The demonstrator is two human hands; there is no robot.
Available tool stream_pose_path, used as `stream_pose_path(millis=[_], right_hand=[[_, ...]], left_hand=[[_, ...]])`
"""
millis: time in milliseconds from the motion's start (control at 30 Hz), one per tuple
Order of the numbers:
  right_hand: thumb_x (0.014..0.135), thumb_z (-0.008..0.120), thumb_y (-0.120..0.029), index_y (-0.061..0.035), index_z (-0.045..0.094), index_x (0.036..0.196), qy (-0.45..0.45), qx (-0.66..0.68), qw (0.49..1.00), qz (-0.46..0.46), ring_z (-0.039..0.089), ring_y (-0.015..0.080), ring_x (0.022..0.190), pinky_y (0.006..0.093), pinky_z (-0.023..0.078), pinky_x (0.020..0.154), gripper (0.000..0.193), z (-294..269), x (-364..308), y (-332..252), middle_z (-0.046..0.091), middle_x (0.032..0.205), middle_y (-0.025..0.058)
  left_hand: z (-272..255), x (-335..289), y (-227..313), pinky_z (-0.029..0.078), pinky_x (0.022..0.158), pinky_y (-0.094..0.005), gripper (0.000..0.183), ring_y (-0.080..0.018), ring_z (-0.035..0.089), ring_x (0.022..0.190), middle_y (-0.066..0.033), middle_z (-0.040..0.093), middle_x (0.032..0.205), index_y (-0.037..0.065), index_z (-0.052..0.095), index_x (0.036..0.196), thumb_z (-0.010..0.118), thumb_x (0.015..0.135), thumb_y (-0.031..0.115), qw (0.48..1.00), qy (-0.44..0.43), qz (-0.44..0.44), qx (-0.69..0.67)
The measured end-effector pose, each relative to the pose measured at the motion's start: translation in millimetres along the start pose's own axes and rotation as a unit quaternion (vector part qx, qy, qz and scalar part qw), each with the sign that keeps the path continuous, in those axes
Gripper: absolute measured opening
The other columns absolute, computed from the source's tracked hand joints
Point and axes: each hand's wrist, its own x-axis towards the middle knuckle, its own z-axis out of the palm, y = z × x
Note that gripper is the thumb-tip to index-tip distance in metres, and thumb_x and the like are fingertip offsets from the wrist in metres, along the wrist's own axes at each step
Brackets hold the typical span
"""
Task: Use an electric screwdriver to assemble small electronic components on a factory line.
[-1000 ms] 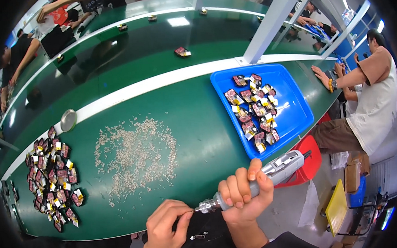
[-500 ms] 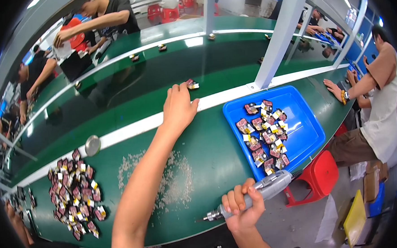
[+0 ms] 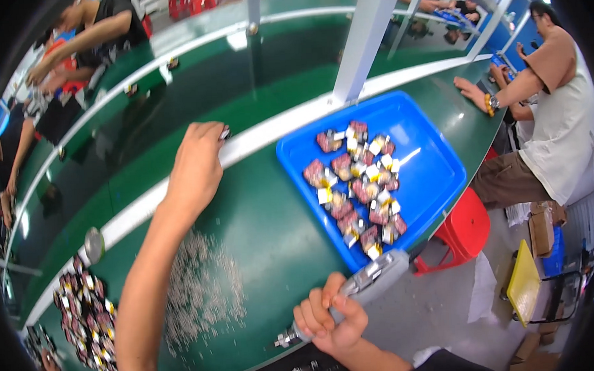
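My left hand [image 3: 196, 165] reaches to the far edge of the green bench, over the white rail. Its fingers are curled round a small dark part [image 3: 224, 133], mostly hidden, with a light bit showing. My right hand [image 3: 331, 316] grips a grey electric screwdriver [image 3: 379, 275] near the bench's front edge, its bit pointing left. Beyond the screwdriver, a blue tray [image 3: 427, 178] holds several small black-and-pink assemblies [image 3: 364, 190] with white and yellow tabs. A pile of similar assemblies [image 3: 87, 324] lies at the left. Tiny screws [image 3: 205, 291] are scattered beside my left forearm.
A dark conveyor belt [image 3: 251, 87] runs behind the white rail [image 3: 274, 126], with a few small parts on its far side. A white post [image 3: 363, 41] rises behind the tray. A round metal tin [image 3: 94, 244] stands near the rail. A red stool [image 3: 464, 230] and a co-worker [image 3: 555, 105] are at right.
The whole view has shifted, moving the scene leftward. My left hand has drawn left along the rail, its fingers now closed around the part. My right hand still holds the screwdriver.
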Motion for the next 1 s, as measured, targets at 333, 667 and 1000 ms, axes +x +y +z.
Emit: stream_pose_path(millis=[333,667,1000], right_hand=[[0.092,0.044,-0.022,-0.0077,0.042,0.085,-0.052,-0.024,0.998,-0.023,0.037,0.0122,0.041,0.03,0.038,0.048,0.016,-15,-38,-32,0.038,0.053,0.0013],[0.093,0.041,-0.018,-0.0079,0.043,0.088,-0.044,-0.058,0.997,-0.008,0.038,0.0124,0.041,0.0296,0.039,0.049,0.012,-18,-57,-12,0.039,0.053,0.0018],[0.094,0.042,-0.025,-0.0092,0.043,0.085,0.055,-0.136,0.989,0.002,0.036,0.0116,0.038,0.0281,0.038,0.043,0.018,-7,-51,3,0.038,0.051,0.0]], left_hand=[[-43,-169,157,0.05,0.087,-0.0427,0.05,-0.0371,0.053,0.11,-0.0203,0.055,0.12,-0.01,0.055,0.114,0.056,0.065,-0.012,0.988,-0.144,0.045,-0.033],[-35,-190,163,0.055,0.072,-0.032,0.032,-0.0269,0.057,0.096,-0.0202,0.06,0.106,-0.015,0.061,0.097,0.061,0.068,-0.003,0.987,-0.136,0.071,-0.038],[-19,-197,155,0.056,0.064,-0.0306,0.034,-0.0289,0.061,0.084,-0.0251,0.062,0.096,-0.015,0.064,0.087,0.062,0.058,0.002,0.982,-0.056,0.173,0.056]])
